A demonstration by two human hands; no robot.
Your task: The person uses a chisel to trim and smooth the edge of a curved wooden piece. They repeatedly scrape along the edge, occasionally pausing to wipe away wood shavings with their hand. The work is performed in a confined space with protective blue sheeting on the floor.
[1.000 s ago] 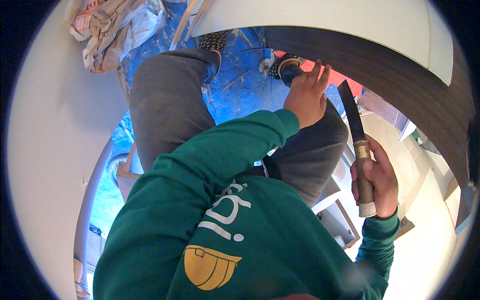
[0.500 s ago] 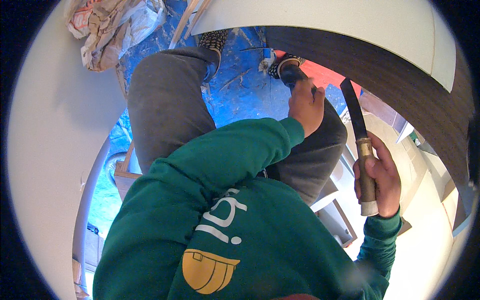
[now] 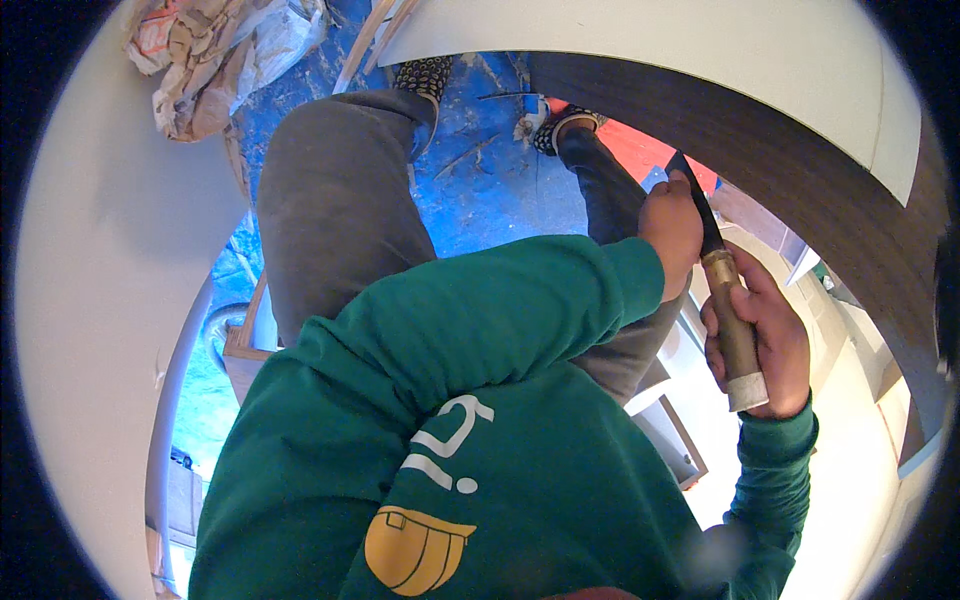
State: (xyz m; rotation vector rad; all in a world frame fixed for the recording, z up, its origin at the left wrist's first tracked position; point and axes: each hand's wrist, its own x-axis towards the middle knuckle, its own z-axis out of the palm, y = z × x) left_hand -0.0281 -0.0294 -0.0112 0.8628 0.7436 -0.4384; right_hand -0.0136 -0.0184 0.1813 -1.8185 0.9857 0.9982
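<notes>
A knife [image 3: 737,330] with a long dark blade and a thick brown round handle, pale at its butt end, is in my right hand [image 3: 780,345]. My fingers and thumb wrap round the handle, and the blade points up and away to the left. My left hand [image 3: 672,228] reaches across my body, fingers curled against the blade near its pointed tip. Part of the blade and some of the left fingers are hidden from view.
A dark wood-grain panel edge [image 3: 720,125] curves past the blade tip, with a white board [image 3: 640,28] beyond. Blue sheeting [image 3: 490,205] covers the floor round my feet. Crumpled paper and plastic [image 3: 200,80] lie far left. A wooden-edged box [image 3: 250,335] stands by my left side.
My left hand has moved right, from over my knee to the knife blade. The knife has tilted further left and shifted slightly up with my right hand.
</notes>
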